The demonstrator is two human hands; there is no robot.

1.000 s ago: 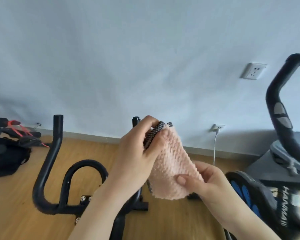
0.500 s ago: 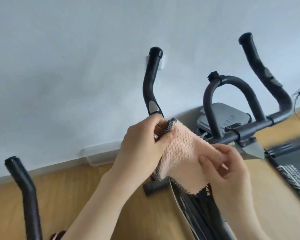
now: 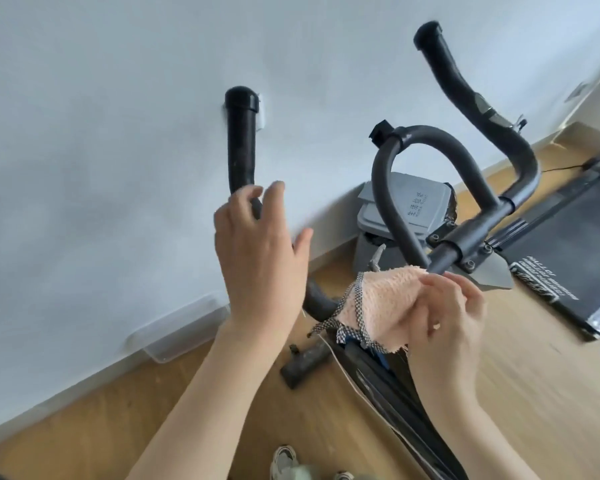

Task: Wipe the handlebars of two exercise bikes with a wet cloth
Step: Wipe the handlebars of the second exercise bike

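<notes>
The right hand [image 3: 444, 313] is bunched around the pink cloth [image 3: 381, 299], holding it just below the middle bar of the bike handlebars [image 3: 465, 237]; the left hand [image 3: 260, 251] is open with fingers spread, right at the left grip [image 3: 241, 143], not closed on it yet. A good way, I think: hold that left grip firm so the bike stays put; wrap the cloth all the way around the bar; slide it slowly from the middle out to each tip; press a little so the wet part rubs off the dirt.
</notes>
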